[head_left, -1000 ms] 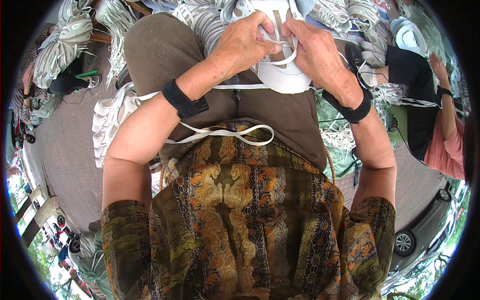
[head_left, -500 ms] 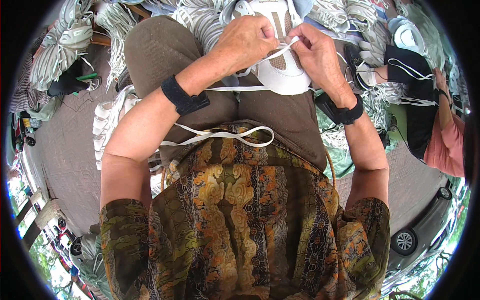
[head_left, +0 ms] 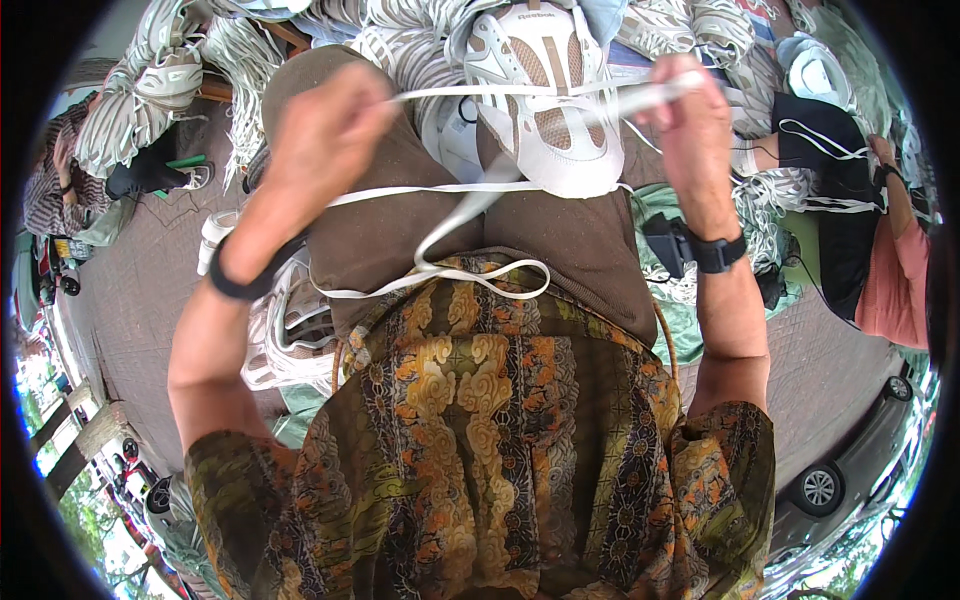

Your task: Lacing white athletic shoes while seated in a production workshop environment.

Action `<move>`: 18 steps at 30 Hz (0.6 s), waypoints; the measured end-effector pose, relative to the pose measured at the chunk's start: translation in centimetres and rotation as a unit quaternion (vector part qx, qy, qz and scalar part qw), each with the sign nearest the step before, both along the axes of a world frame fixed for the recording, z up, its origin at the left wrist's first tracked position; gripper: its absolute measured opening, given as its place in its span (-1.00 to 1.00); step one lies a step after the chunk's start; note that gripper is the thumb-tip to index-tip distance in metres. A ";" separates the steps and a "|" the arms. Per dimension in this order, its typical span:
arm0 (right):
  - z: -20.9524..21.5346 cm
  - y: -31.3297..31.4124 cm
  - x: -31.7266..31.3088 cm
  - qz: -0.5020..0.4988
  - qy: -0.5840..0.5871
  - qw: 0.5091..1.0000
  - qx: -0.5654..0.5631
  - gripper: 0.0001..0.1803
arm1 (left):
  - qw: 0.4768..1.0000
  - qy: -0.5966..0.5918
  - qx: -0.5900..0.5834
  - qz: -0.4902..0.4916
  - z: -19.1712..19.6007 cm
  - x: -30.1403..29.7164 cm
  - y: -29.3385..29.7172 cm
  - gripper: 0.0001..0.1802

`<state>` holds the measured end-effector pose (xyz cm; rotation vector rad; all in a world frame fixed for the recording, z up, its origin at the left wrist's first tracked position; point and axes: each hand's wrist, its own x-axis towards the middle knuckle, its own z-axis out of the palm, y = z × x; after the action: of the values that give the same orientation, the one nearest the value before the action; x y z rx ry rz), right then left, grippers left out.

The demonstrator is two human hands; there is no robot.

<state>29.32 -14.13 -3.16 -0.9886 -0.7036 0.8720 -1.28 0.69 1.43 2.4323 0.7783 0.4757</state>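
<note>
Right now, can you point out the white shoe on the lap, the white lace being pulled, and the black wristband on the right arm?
white shoe (head_left: 545,110), head view, on its mesh upper.
white lace (head_left: 470,93), head view, on the taut stretch between the hands.
black wristband (head_left: 718,252), head view, on the band at the right wrist.

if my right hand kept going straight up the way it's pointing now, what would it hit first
Probably the heap of white sneakers piled just beyond the right hand, which grips a white lace stretched over the sneaker on the lap. Depth is unclear, so it might pass above them.
</note>
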 end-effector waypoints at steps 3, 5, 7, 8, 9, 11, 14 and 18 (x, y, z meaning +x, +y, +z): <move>2.4 -1.8 3.4 0.055 0.036 0.996 0.057 -0.67 | 0.979 0.022 0.153 0.133 1.7 -9.5 2.7 -0.89; 3.8 -3.5 6.3 0.055 0.130 0.988 0.066 -0.69 | 0.956 0.053 0.175 0.229 2.3 -17.7 4.7 -0.89; 4.7 -5.3 10.2 0.103 0.197 0.971 0.091 -0.70 | 0.921 0.073 0.244 0.294 2.6 -26.7 7.3 -0.86; 4.9 -6.3 12.3 0.099 0.220 0.966 0.090 -0.75 | 0.897 0.092 0.268 0.338 2.8 -31.5 8.5 -0.85; 5.0 -7.3 14.7 0.091 0.221 0.965 0.110 -0.79 | 0.880 0.110 0.266 0.378 3.2 -36.4 9.6 -0.81; 4.9 -9.4 20.1 0.043 0.230 0.965 0.119 -0.86 | 0.826 0.159 0.227 0.491 4.1 -45.2 11.4 -0.70; 3.7 -12.0 28.8 -0.136 0.183 0.966 0.118 -0.81 | 0.706 0.297 0.235 0.599 5.0 -54.7 12.1 -0.58; -1.2 -14.3 34.6 -0.277 0.055 0.944 -0.171 -0.70 | 0.604 0.412 0.291 0.617 3.1 -60.6 10.6 -0.65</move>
<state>63.88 -28.45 -4.32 -1.3517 -0.1527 0.5492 -61.89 11.30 4.56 2.0896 3.1854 -0.0599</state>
